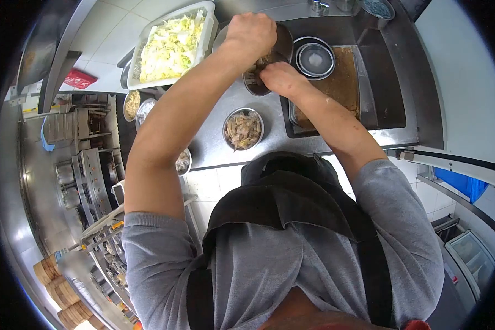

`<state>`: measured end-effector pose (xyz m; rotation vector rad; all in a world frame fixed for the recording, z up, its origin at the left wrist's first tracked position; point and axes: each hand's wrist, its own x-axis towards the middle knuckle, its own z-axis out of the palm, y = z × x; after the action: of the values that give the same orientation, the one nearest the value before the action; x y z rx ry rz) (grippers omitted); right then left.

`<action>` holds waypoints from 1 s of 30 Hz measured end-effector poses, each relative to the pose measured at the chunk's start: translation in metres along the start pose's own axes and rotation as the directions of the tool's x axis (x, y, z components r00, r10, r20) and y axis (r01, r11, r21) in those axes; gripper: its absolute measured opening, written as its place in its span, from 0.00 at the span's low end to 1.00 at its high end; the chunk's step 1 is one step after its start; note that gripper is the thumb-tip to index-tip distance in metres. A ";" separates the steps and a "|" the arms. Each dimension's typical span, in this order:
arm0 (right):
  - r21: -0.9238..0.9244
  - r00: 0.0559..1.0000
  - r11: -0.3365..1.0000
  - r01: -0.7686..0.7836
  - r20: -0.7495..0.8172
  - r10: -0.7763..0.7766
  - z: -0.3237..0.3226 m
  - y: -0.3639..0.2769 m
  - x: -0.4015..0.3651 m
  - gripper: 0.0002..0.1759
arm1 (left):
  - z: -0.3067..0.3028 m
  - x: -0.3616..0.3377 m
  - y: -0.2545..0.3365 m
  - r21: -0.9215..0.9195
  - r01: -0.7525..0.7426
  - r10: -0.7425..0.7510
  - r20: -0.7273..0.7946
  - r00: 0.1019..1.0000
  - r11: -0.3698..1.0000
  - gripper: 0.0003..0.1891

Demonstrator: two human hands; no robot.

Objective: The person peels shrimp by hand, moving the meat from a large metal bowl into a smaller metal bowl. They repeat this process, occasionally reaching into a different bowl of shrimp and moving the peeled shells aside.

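One bowl [252,81] — left hand [251,33] fisted above, right hand [283,80] at it.

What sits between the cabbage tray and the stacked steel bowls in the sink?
Head view: the left hand and right hand, both at a bowl of shredded food.

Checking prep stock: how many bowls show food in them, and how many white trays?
Bowls showing food: 4
Bowl with unclear contents: 1
White trays of chopped cabbage: 1
Total: 6
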<state>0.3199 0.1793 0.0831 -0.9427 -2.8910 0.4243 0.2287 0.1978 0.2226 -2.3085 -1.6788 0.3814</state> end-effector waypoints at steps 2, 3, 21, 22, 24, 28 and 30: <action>0.016 1.000 1.000 0.001 0.029 -0.001 0.001 0.002 -0.002 0.13 | 0.006 0.001 -0.010 0.002 0.015 -0.015 0.020 1.000 1.000 0.12; 0.048 0.989 0.999 0.022 -0.150 -0.014 0.001 0.004 -0.010 0.11 | 0.015 -0.002 -0.022 -0.052 0.034 -0.029 0.097 0.995 0.998 0.13; 0.426 0.941 0.853 -0.302 -0.011 0.339 0.120 0.074 -0.168 0.12 | 0.181 -0.313 -0.074 -0.786 0.356 -0.714 0.612 0.339 -0.505 0.04; 0.409 0.951 0.869 -0.278 -0.012 0.310 0.123 0.075 -0.161 0.11 | 0.187 -0.320 -0.075 -0.783 0.349 -0.724 0.616 0.310 -0.515 0.04; 0.413 0.969 0.886 -0.211 -0.034 0.246 0.120 0.069 -0.145 0.08 | 0.200 -0.329 -0.075 -0.763 0.417 -0.769 0.607 0.200 -0.494 0.05; 0.475 0.983 0.869 -0.140 -0.040 0.180 0.089 0.036 -0.102 0.11 | 0.216 -0.325 -0.065 -0.712 0.432 -0.779 0.626 0.034 -0.553 0.08; 0.494 0.990 0.861 -0.125 0.007 0.140 0.084 0.021 -0.085 0.13 | 0.222 -0.318 -0.062 -0.686 0.426 -0.762 0.647 -0.016 -0.591 0.08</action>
<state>0.3873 0.1255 -0.0018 -1.0349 -2.4903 1.0860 -0.0003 -0.0744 0.0564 -0.1049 -3.1070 -1.7363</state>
